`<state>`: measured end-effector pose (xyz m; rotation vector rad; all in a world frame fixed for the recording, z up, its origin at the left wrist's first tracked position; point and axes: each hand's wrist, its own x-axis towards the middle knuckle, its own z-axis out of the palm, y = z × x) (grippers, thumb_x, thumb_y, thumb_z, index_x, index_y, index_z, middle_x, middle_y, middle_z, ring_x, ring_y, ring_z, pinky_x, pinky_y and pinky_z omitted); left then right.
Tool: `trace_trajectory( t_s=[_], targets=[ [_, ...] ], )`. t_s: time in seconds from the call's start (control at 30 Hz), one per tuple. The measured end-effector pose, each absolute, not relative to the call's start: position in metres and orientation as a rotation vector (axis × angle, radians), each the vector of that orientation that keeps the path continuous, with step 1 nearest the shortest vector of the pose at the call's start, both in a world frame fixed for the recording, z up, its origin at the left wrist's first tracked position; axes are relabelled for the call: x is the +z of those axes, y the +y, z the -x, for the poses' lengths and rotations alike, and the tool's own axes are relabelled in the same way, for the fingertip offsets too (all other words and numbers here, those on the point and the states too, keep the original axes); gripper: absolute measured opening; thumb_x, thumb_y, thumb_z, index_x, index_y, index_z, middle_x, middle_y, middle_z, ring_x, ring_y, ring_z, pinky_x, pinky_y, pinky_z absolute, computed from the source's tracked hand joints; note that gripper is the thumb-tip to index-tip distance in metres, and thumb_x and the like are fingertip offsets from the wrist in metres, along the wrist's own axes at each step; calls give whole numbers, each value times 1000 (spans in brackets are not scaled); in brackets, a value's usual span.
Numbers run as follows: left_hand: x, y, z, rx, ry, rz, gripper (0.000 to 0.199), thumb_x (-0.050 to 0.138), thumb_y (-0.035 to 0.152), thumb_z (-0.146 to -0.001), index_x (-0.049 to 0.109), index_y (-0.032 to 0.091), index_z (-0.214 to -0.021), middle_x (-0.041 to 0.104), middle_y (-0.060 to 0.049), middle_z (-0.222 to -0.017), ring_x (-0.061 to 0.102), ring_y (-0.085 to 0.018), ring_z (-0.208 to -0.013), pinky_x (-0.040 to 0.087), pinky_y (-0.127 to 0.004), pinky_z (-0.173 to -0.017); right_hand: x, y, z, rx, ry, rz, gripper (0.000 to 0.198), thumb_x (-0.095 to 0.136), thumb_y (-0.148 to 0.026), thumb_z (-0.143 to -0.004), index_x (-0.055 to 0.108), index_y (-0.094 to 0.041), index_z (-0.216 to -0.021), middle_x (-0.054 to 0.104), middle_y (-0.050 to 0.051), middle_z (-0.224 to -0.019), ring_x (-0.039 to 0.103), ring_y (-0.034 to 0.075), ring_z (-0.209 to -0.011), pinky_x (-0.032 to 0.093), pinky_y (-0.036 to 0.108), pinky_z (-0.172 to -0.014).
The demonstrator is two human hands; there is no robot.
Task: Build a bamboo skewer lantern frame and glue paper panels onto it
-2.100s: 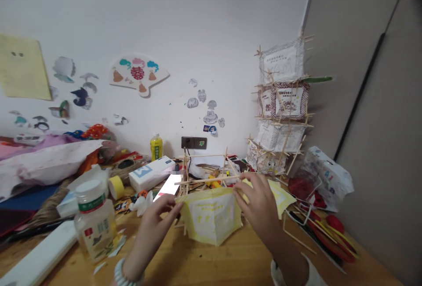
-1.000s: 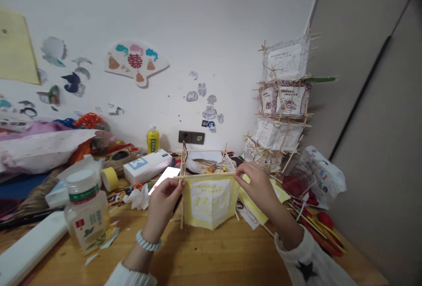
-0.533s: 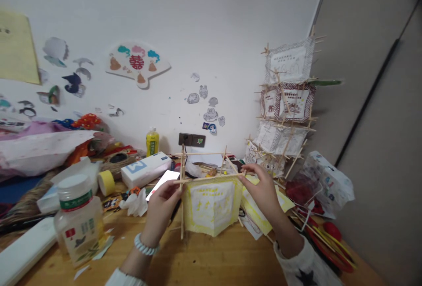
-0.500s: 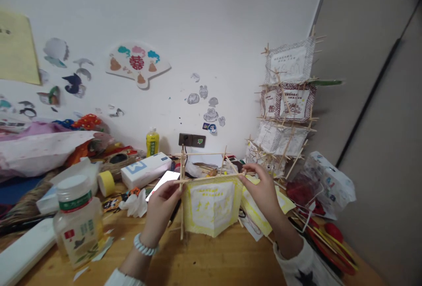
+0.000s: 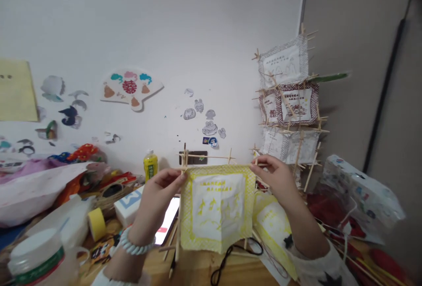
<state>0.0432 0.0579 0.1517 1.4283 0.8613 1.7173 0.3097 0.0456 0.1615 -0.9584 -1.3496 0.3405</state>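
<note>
A thin white sheet [image 5: 217, 207] with a yellow patterned border, yellow lettering and drawings hangs upright against a frame of thin wooden sticks [image 5: 211, 157]. My left hand [image 5: 161, 193] pinches its top left corner, where sticks cross. My right hand [image 5: 275, 175] pinches the top right corner beside a stick end. The lower edge hangs loose, with a fold down the middle. Below it, a black cord [image 5: 224, 262] lies looped on the wooden table [image 5: 194, 273]. Another yellow-bordered sheet [image 5: 273, 220] rests under my right forearm, partly hidden.
A tower of sticks and decorated panels [image 5: 290, 101] stands at right against the wall. On the left are a lidded plastic jar [image 5: 39, 255], yellow tape [image 5: 96, 224], a white box [image 5: 128, 204] and a phone [image 5: 169, 222]. A yellow bottle [image 5: 150, 165] stands behind. Plastic packaging [image 5: 362, 189] lies at right.
The sheet and both hands appear larger and nearer, and the sheet faces me more squarely. The black cord shows more plainly below it. My view has tilted up and the grips look unchanged.
</note>
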Motion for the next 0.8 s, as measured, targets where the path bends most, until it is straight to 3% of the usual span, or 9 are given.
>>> trace_trajectory(
  t_s=[0.1,0.27,0.6,0.8],
  targets=[
    [168,56,-44,1703,915,-1512,28,78,38,-57,65,15,-65,62,0,-63,54,-10,-57,44,-20,-51,164,47,-313,358,-1330,922,23,72,-39,-66,64,-19,-73,63,2,-71,57,15,-65,44,25,-57],
    [175,48,-51,1705,988,-1515,28,75,40,-59,61,16,-66,60,2,-62,52,-10,-57,42,-18,-50,164,45,-318,442,-1301,893,23,73,-40,-68,64,-19,-72,60,-1,-60,55,13,-54,44,24,-51],
    [178,31,-62,1663,1083,-1412,31,75,44,-58,60,19,-66,59,2,-63,55,-14,-60,46,-23,-51,166,41,-324,482,-1301,813,14,73,-33,-69,67,-21,-71,62,0,-60,58,13,-54,45,21,-47],
    [174,39,-67,1711,1086,-1518,35,75,50,-55,61,19,-63,61,-1,-60,55,-16,-57,44,-24,-47,167,40,-326,364,-1339,797,9,71,-29,-71,67,-21,-71,63,1,-65,61,15,-58,47,21,-48]
  ],
)
